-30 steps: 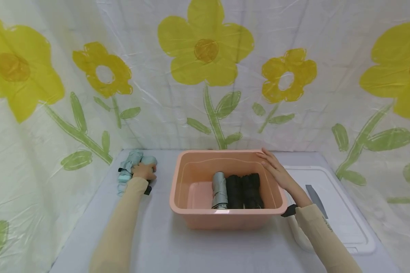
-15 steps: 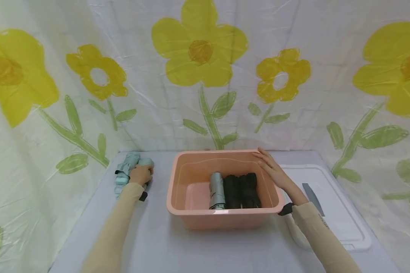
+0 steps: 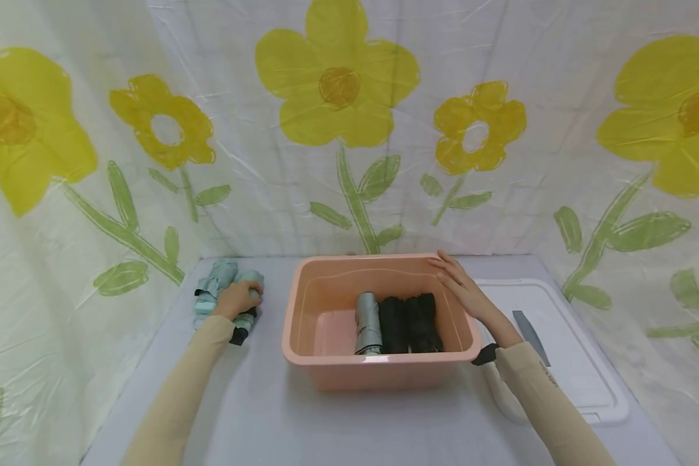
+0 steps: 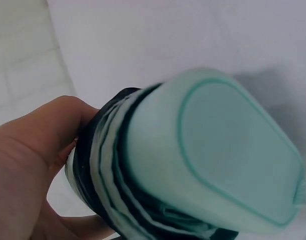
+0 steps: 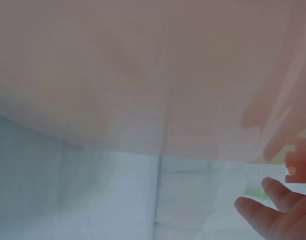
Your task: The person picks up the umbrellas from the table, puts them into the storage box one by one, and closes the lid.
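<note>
At the left back of the table, my left hand (image 3: 237, 299) grips a mint-green folded umbrella (image 3: 252, 278), fingers curled round its rolled fabric. In the left wrist view the umbrella's smooth handle (image 4: 233, 150) points toward the camera, with thumb and fingers round the dark-edged folds. Right beside it lie more pale green folded umbrellas (image 3: 214, 285), partly hidden by the hand. My right hand (image 3: 468, 299) rests on the right rim of a pink plastic bin (image 3: 378, 360) with its fingers extended. Inside the bin a grey folded umbrella (image 3: 369, 323) lies alongside two black ones (image 3: 409, 323).
To the right of the bin lies a white lid (image 3: 582, 375) with a grey strip (image 3: 531, 338) on it, partly under the right forearm. A flower-printed curtain (image 3: 239, 162) encloses the table (image 3: 326, 427) at the back and sides.
My left hand has closed round the umbrella and tilted it slightly away from the others. The right hand stays on the bin rim. The head view has shifted a little.
</note>
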Tool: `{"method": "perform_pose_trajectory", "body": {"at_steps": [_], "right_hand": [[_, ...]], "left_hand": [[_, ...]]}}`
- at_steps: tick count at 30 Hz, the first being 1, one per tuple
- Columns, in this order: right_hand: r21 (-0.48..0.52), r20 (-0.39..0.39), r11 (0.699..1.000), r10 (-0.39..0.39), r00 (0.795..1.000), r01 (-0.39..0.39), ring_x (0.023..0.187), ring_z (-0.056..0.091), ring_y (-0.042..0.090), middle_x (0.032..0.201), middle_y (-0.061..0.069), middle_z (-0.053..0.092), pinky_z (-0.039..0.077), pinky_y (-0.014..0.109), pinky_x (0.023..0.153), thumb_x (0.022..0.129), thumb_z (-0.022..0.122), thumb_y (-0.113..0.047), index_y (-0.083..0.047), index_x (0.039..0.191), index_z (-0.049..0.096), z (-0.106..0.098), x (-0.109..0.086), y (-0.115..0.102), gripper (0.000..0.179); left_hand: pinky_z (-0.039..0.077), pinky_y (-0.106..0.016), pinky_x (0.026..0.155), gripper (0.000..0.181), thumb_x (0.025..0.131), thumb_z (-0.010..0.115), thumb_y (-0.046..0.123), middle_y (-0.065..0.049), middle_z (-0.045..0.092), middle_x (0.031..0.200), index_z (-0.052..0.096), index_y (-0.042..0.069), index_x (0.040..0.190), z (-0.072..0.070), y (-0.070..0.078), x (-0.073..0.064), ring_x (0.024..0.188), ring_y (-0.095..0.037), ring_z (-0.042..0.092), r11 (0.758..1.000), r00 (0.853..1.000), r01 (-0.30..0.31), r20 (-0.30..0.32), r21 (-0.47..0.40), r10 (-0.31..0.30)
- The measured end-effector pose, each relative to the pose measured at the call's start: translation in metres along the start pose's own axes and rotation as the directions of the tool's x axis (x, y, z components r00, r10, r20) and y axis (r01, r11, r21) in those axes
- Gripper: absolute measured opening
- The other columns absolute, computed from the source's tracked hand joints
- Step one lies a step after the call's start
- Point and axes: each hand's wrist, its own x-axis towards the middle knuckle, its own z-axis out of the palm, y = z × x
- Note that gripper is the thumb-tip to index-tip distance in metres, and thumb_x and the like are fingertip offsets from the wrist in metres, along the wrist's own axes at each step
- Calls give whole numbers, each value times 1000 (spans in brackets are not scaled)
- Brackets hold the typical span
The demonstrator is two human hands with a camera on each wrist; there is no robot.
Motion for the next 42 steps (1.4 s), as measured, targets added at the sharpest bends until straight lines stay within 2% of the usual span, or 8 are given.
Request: {"method": "perform_pose_trajectory", "body": {"at_steps": [5, 12, 19, 24, 29, 35, 39, 42], "right_hand": [[-16, -11, 1000, -19, 1000, 19, 141, -1, 38, 155, 16, 3, 8, 66, 104, 101, 35, -14, -3, 141, 36, 1, 5, 23, 41], [-8, 7, 1000, 7, 1000, -7, 139, -1, 44, 152, 24, 3, 8, 67, 103, 100, 35, -8, 6, 139, 33, 0, -2, -5, 42], [-11, 8, 1000, -1, 1000, 1, 139, -1, 43, 152, 24, 2, 8, 67, 103, 101, 35, -9, 6, 140, 33, 0, -2, -5, 42], [-13, 5, 1000, -11, 1000, 11, 139, 0, 44, 152, 25, 3, 8, 67, 103, 100, 35, -9, 7, 139, 33, 0, -2, -5, 42], [-13, 6, 1000, -12, 1000, 12, 139, 0, 44, 152, 25, 3, 8, 67, 103, 100, 35, -8, 7, 139, 33, 0, -3, -6, 42], [-22, 1, 1000, -5, 1000, 5, 139, 0, 43, 152, 24, 3, 8, 66, 103, 100, 35, -9, 6, 139, 33, 0, -3, -7, 42], [-23, 4, 1000, -9, 1000, 9, 139, -1, 44, 152, 25, 3, 8, 67, 103, 100, 35, -8, 7, 139, 33, 0, -3, -7, 42], [-9, 5, 1000, -17, 1000, 17, 139, -1, 44, 152, 25, 3, 7, 67, 103, 100, 35, -8, 7, 139, 33, 0, -3, -6, 42]], "left_hand": [[46, -49, 73, 28, 82, 64, 20, -21, 62, 112, 66, 8, 107, -5, 2, -5, 83, -33, 58, 1000, 1000, -23, 16, -21, 23], [46, -50, 74, 29, 84, 60, 22, -22, 60, 116, 64, 9, 110, -14, 5, -13, 84, -35, 58, 997, 998, -54, 15, -50, 55], [45, -50, 75, 26, 88, 58, 23, -21, 61, 114, 63, 10, 109, -22, 12, -22, 85, -34, 58, 994, 995, -94, 15, -61, 95], [45, -42, 69, 25, 91, 53, 24, -15, 66, 96, 59, 11, 111, -24, 16, -25, 71, -25, 54, 991, 993, -118, -1, -55, 119], [41, -35, 61, 23, 92, 50, 23, -9, 62, 78, 56, 12, 111, -27, 23, -27, 64, -21, 49, 989, 991, -129, -40, -72, 126], [37, -32, 58, 25, 91, 52, 26, -8, 55, 70, 54, 13, 112, -31, 31, -29, 60, -20, 46, 980, 989, -140, -72, -138, 131], [37, -32, 57, 28, 91, 55, 30, -11, 55, 73, 53, 14, 113, -36, 37, -31, 57, -20, 45, 976, 989, -145, -58, -164, 137], [38, -31, 56, 29, 91, 56, 31, -15, 58, 84, 53, 14, 114, -41, 42, -32, 56, -20, 46, 973, 990, -141, -52, -183, 134]]}}
